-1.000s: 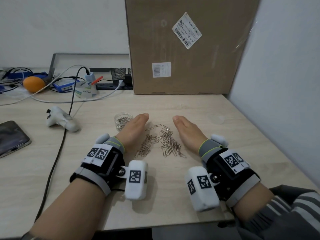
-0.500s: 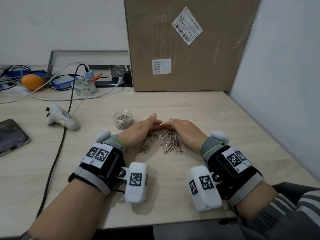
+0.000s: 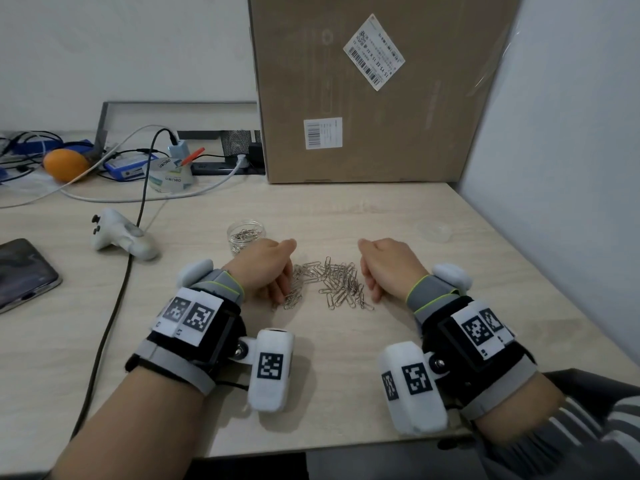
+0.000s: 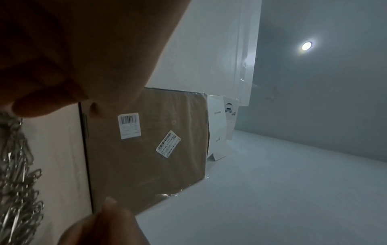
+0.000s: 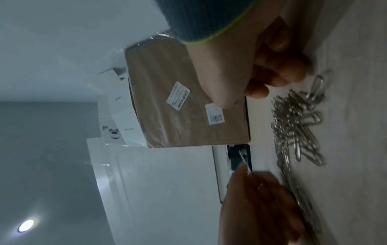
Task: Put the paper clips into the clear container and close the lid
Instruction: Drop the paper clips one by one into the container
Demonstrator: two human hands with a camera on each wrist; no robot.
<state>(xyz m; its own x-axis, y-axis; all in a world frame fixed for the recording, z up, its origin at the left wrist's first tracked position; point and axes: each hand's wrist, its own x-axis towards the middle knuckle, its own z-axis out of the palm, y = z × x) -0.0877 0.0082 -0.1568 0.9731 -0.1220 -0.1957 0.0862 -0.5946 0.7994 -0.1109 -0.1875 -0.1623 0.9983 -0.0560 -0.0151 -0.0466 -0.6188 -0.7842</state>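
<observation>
Silver paper clips [image 3: 329, 284] bunched closer, left hand [image 3: 265, 268], right hand [image 3: 389, 265] curled (apart again), empty.

Desk [image 3: 398, 216]: pale wood grain. Paper clips [image 3: 332, 282]: silver. Cardboard box [image 3: 363, 98]: brown, with white barcode labels. Wrist units [image 3: 194, 323]: black, with white tags bearing black square codes. Orange [image 3: 65, 164]: orange. Controller [image 3: 117, 233]: white. Cable [image 3: 114, 323]: black.

Our left hand [image 3: 265, 268] and right hand [image 3: 389, 266] apart, resting on edge, fingers [image 3: 282, 289] curled inward.
</observation>
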